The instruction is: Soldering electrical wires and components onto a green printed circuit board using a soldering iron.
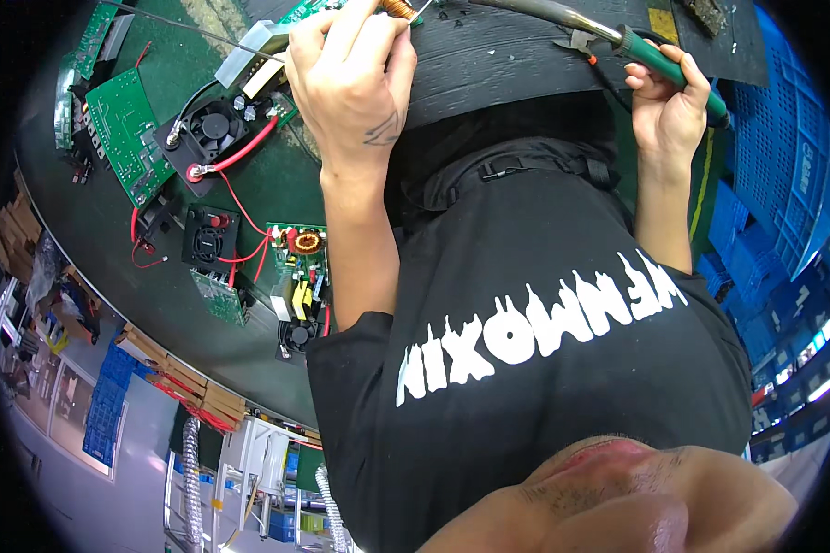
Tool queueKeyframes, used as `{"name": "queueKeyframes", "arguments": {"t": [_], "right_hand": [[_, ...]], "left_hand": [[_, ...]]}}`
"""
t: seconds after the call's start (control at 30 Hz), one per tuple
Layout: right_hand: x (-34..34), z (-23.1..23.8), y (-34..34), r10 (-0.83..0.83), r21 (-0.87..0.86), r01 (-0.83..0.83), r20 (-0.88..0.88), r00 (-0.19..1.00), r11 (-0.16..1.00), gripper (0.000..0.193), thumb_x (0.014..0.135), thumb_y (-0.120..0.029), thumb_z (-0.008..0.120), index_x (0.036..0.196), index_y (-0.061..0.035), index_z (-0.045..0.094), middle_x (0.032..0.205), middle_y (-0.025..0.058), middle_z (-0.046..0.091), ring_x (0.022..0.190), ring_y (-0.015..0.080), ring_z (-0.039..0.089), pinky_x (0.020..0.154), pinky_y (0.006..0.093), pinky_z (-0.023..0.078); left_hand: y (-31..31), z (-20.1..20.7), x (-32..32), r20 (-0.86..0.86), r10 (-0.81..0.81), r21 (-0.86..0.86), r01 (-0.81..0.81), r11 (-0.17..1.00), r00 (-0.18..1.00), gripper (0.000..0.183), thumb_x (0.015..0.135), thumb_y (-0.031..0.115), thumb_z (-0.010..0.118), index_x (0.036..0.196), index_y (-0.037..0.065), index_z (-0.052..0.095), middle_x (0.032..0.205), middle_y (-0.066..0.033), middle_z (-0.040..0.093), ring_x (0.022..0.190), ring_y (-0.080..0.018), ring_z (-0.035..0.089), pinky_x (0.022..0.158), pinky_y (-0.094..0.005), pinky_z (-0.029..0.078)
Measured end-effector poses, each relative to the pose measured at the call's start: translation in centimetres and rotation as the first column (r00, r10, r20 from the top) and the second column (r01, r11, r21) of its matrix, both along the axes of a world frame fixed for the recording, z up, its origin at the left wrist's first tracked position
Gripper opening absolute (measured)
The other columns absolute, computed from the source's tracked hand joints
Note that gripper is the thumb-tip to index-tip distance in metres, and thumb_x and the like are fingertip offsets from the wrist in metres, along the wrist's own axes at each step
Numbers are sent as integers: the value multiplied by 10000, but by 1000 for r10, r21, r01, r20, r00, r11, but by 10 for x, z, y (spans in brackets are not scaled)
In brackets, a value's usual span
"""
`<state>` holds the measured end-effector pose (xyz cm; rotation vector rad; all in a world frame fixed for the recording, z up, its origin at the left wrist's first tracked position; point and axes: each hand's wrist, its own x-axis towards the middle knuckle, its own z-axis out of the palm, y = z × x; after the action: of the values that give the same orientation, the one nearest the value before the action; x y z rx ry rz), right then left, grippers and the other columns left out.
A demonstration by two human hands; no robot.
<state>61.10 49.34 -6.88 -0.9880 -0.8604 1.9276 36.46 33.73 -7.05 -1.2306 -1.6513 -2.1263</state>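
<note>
My left hand [352, 88] is closed in a pinch at the top edge, with a thin silvery strand of solder wire [422, 11] showing at its fingertips. Beside those fingers is a copper-wound coil [399, 8] on a green circuit board, mostly hidden by the hand. In my right hand [670, 111] is a soldering iron [657, 57], gripped by its green handle. Its metal shaft points left toward the coil, and the tip lies beyond the upper edge. Just below the shaft are small cutters [579, 41] with an orange-and-black handle.
Left of my arm lie green circuit boards [129, 129], a black fan [214, 129] with red cables, and another board with a ring coil [306, 242]. A black work board [498, 69] is under the work. Blue plastic crates [784, 147] stand at the right.
</note>
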Motion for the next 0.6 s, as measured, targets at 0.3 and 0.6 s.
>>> {"name": "queueKeyframes", "arguments": {"t": [0.3,0.6], "right_hand": [[-3,-5,-1,-35,-3,36,47,998,999,288,897,-240,489,960,17,602,933,198,651,686,260,635,640,331,525],[-6,-4,-2,-11,-50,11,12,1000,999,289,898,-241,493,967,20,595,946,202,645,692,254,622,647,328,509]], "left_hand": [[-18,47,-5,-447,-128,-669,-235,705,886,154,651,-19,675,792,23,630,829,-114,623,768,-293,544,744,-377,399],[2,1,2,31,-8,35,6,999,999,162,646,-22,680,792,24,627,905,-121,640,801,-297,539,759,-376,400]]}}
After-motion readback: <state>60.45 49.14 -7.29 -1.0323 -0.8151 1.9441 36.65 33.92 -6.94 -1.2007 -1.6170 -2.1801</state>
